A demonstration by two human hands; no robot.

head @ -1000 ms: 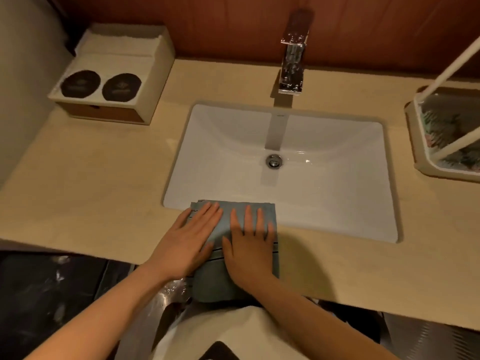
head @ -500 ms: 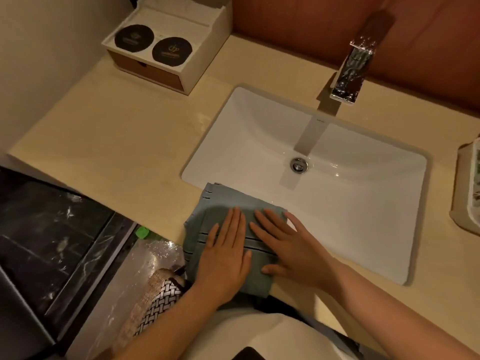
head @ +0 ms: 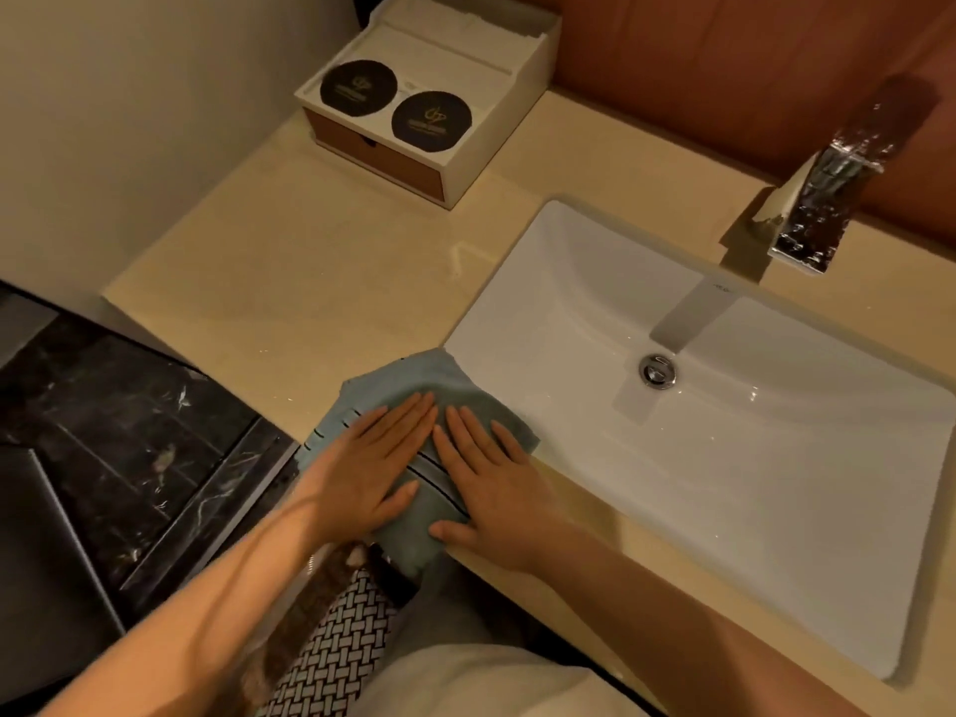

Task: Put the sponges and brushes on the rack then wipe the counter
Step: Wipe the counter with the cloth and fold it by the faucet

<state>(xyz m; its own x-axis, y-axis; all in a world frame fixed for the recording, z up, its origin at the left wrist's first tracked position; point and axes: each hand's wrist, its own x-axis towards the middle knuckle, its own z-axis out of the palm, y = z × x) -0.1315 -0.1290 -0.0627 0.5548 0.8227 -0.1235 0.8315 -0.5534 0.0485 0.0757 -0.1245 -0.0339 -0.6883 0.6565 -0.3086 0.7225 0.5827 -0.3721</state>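
Note:
A grey-blue cloth [head: 408, 380] with dark stripes lies folded on the beige counter [head: 289, 282], at its front edge by the sink's near left corner. My left hand [head: 370, 465] presses flat on the cloth's left part, fingers straight. Beside it, my right hand [head: 491, 483] presses flat on the cloth's right part, thumb spread toward the counter edge. The cloth's near end hangs over the edge. No sponges, brushes or rack are in view.
A white rectangular sink [head: 724, 406] fills the counter's right side, with a chrome faucet [head: 827, 199] behind it. A white box [head: 429, 106] with two dark round discs stands at the back left by the wall. Dark marble floor [head: 129, 432] lies left of the counter.
Both hands have slid the cloth leftward along the counter's front edge, from in front of the sink to its left corner. The view has swung left, and the rack at the right has gone out of sight.

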